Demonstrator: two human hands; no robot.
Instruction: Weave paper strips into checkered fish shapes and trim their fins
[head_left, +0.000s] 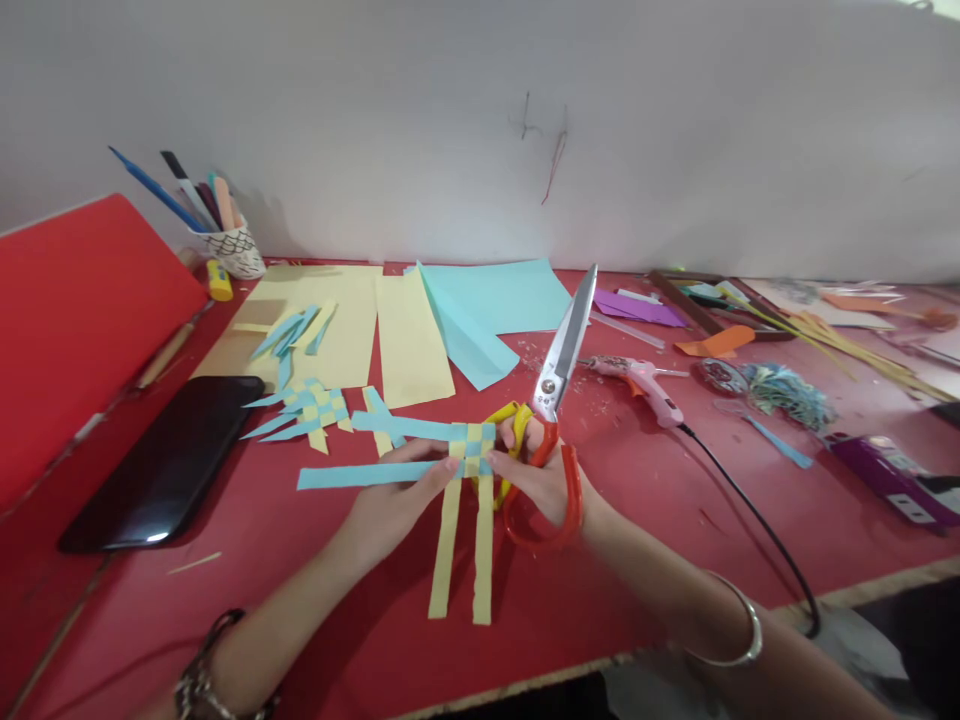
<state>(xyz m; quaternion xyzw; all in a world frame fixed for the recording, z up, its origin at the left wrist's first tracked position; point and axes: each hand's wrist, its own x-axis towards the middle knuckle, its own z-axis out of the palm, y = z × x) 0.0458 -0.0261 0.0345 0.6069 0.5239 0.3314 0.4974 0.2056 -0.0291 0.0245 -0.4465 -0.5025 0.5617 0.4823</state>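
Nearest us, a silver bangle (752,640) circles our right forearm (660,570). Our left hand (405,500) and right hand (541,482) pinch a blue-and-yellow woven paper piece (472,450) over the red table's (600,610) near middle; our right also grips scissors (550,386), pointing far. We have a phone (165,465) at left, a glue gun (660,400) at right.

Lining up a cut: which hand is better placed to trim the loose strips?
Probably the right hand: it holds the scissors, though the blades point away from the loose strips. The left hand holds only the woven square.
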